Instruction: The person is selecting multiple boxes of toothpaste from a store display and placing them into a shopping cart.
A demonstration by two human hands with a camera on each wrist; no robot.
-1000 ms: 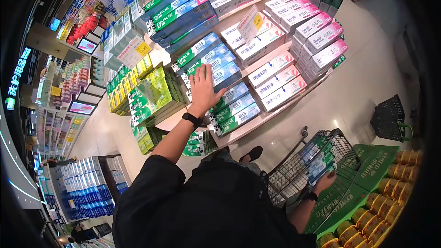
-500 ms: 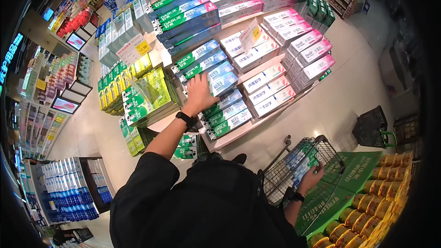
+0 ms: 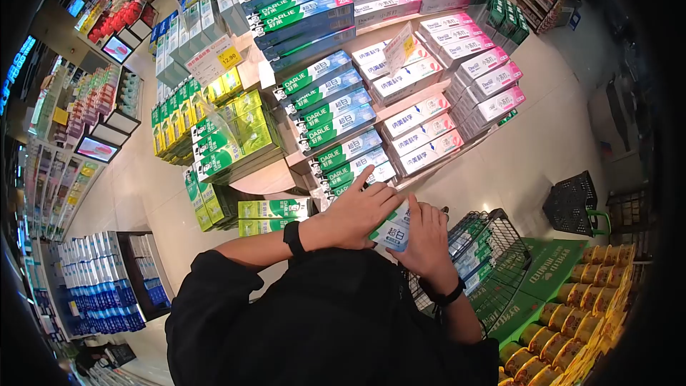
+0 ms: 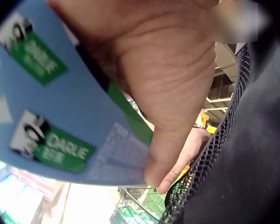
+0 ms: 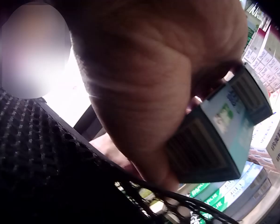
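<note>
A blue, white and green Darlie toothpaste box (image 3: 392, 233) sits between both hands in front of my chest. My left hand (image 3: 361, 207) grips its near end, thumb and fingers wrapped round it. From the other side my right hand (image 3: 426, 232) clasps it. In the left wrist view the box (image 4: 60, 116) fills the left part, with the left hand (image 4: 168, 79) curled over it. The right wrist view has the box (image 5: 219, 135) end-on under the right hand (image 5: 144, 84). It came off the stepped display of Darlie boxes (image 3: 336, 125) just beyond.
A wire shopping cart (image 3: 516, 234) with several toothpaste boxes inside stands to the right of the hands. A black basket (image 3: 572, 204) sits on the floor further right. Green cartons (image 3: 564, 264) and yellow cans (image 3: 572, 329) lie at the lower right. Shelving lines the left.
My left hand lifted a box off the display stack and drew it back towards my body. The right hand left the cart and came up to grip the same box.
</note>
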